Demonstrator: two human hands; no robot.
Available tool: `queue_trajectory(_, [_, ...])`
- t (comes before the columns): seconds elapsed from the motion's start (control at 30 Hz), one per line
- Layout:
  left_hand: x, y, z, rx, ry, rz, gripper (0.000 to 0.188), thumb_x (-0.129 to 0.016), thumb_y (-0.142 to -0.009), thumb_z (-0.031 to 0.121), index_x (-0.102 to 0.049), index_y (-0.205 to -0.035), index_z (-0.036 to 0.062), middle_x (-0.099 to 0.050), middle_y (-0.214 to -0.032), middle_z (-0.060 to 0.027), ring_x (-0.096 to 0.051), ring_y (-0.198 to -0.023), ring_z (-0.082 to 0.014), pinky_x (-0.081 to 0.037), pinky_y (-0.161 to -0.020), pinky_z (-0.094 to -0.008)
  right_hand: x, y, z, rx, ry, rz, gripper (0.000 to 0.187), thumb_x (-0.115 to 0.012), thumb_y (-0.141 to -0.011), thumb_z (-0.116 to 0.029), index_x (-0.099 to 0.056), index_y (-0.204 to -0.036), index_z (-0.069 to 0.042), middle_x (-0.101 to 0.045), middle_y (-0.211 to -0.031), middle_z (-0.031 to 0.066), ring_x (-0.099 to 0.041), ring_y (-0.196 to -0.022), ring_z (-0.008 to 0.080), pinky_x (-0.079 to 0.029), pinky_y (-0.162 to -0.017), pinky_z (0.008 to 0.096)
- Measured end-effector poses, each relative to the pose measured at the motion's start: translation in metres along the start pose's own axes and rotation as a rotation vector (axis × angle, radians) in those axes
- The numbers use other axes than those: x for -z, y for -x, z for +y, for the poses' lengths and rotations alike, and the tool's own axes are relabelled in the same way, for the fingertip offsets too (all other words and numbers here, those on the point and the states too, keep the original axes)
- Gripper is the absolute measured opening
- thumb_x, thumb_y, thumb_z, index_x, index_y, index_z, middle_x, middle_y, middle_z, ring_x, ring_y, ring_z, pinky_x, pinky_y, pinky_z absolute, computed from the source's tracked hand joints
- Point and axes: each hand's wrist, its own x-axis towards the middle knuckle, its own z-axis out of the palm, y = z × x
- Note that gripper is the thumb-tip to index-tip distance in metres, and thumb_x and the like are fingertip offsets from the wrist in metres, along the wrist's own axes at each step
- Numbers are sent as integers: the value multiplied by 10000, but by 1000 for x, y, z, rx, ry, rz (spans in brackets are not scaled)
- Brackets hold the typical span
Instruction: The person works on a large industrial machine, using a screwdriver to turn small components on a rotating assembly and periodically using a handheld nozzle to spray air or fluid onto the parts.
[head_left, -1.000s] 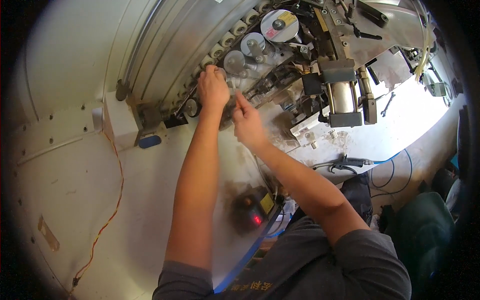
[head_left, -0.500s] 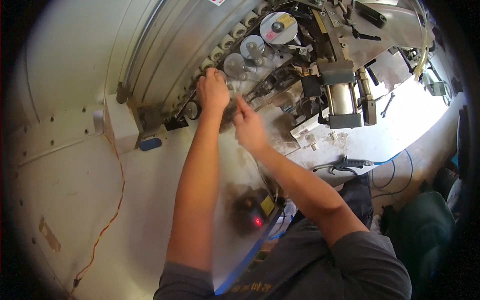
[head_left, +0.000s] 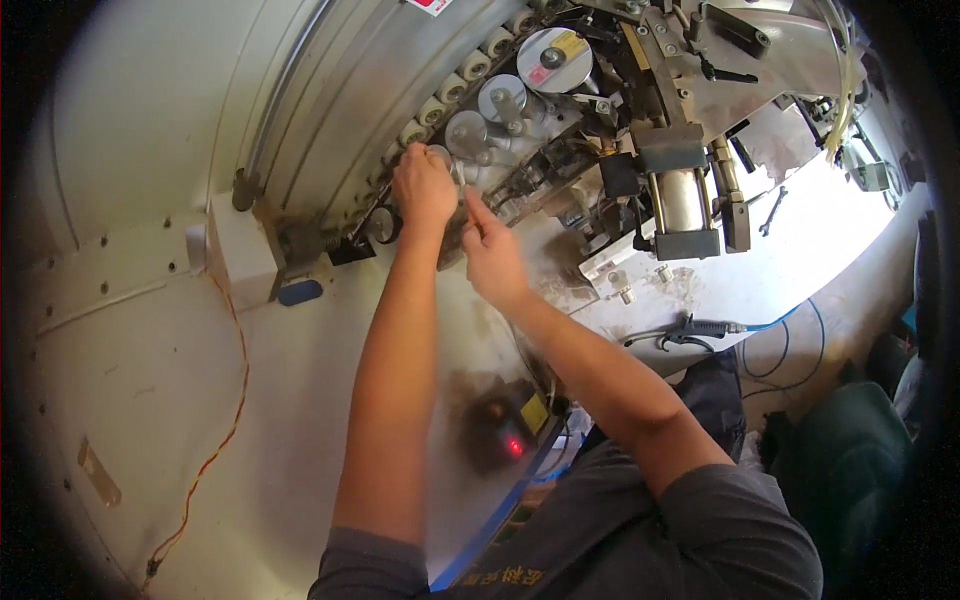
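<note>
At the lower end of a row of rollers in a metal machine, my left hand [head_left: 424,192] is closed, its fingers bent at a small round metal roller [head_left: 440,156]. The hand hides much of that roller. Close by on the right, my right hand [head_left: 494,262] is closed with the index finger reaching up toward the same spot. Whatever lies within its fingers is too small and hidden to make out. Just above sit larger metal wheels [head_left: 466,134] on short arms. Below my left hand's wrist is a dark-rimmed wheel [head_left: 381,225].
Pale rollers [head_left: 452,88] line the curved metal guard. A cylinder block [head_left: 684,200] overhangs on the right. An air gun [head_left: 692,330] with a blue hose and a wrench [head_left: 773,211] lie on the right. A dark box with a red light [head_left: 508,428] sits near my body; a twisted wire [head_left: 212,455] runs left.
My right hand has shifted slightly, its index finger closer to the left hand. My left hand stays at nearly the same place, its fingers slightly lower.
</note>
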Motion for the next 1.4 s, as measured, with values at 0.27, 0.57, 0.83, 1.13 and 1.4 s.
queue_trajectory(0.27, [2,4,1,15,31,21,334,-435,-1016,272,-606,-1132,10,-651,-1143,-247,-588,-1093,-466,-453,-946,-552,-1,8,-1,-22,18,4,545,-481,-943,-95,-494,-1487,-59,-639,-876,154,-620,-759,195,-502,-733,309])
queue_trajectory(0.57, [2,-3,10,-10,50,25,346,-405,-999,249,-621,-1176,46,-654,-1122,-269,-587,-1076,-478,-449,-935,-541,6,-8,11,77,-83,19,557,-484,-942,-75,-486,-1499,-81,-638,-920,163,-593,-756,222,-502,-749,349])
queue_trajectory(0.83, [0,1,7,50,13,-48,336,-419,-1015,284,-611,-1225,105,-647,-1154,-236,-569,-1139,-445,-437,-989,-536,7,-6,21,112,-59,75,541,-481,-945,-74,-494,-1485,-62,-639,-892,168,-598,-747,235,-508,-753,354])
queue_trajectory(1.13, [-1,1,4,9,39,-13,331,-409,-1023,284,-611,-1206,96,-647,-1162,-231,-577,-1110,-447,-440,-971,-539,17,-6,2,-101,-147,48,568,-453,-914,-63,-532,-1476,-86,-636,-758,77,-569,-524,168,-472,-499,324])
queue_trajectory(1.4, [2,2,0,-2,58,-7,324,-414,-1022,268,-611,-1196,78,-649,-1164,-231,-582,-1094,-457,-441,-963,-539,21,-3,-16,-152,-129,-23,576,-446,-922,-72,-505,-1495,-86,-603,-717,87,-561,-542,155,-494,-539,338])
